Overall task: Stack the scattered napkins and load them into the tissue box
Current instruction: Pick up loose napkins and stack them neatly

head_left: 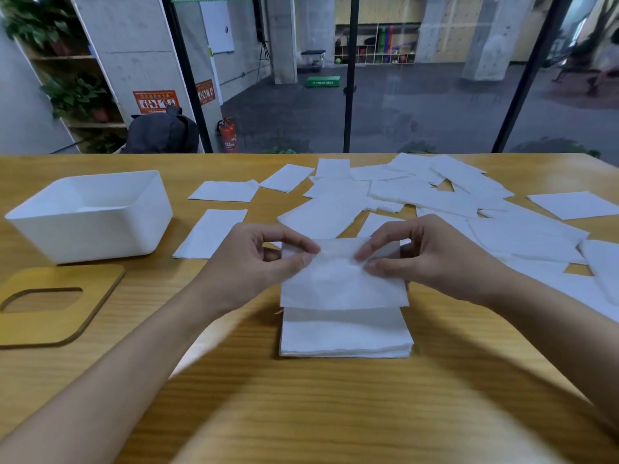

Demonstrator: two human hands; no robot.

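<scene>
One white napkin (343,283) is held just above the stack of napkins (345,336), which lies on the bench (301,403) in front of the person, near the middle. The left hand (258,259) pinches the far left edge of this napkin between thumb and forefinger, and the right hand (432,256) pinches the far right edge in the same way. The napkin hangs down toward the person and hides the far part of the stack; whether it touches the stack I cannot tell. The stack itself is neat, its edges lying together. Behind the hands and to the right, many scattered napkins (418,192) lie flat on the bench, some overlapping, some alone. At the left stands the tissue box (90,216), white and open at the top, well apart from the stack. Just beside it, nearer to the person, a wooden lid (57,306) with an oblong opening lies flat on the bench. Beyond the far edge of the bench there are a dark backpack (164,132) and a red fire extinguisher (227,133)
</scene>
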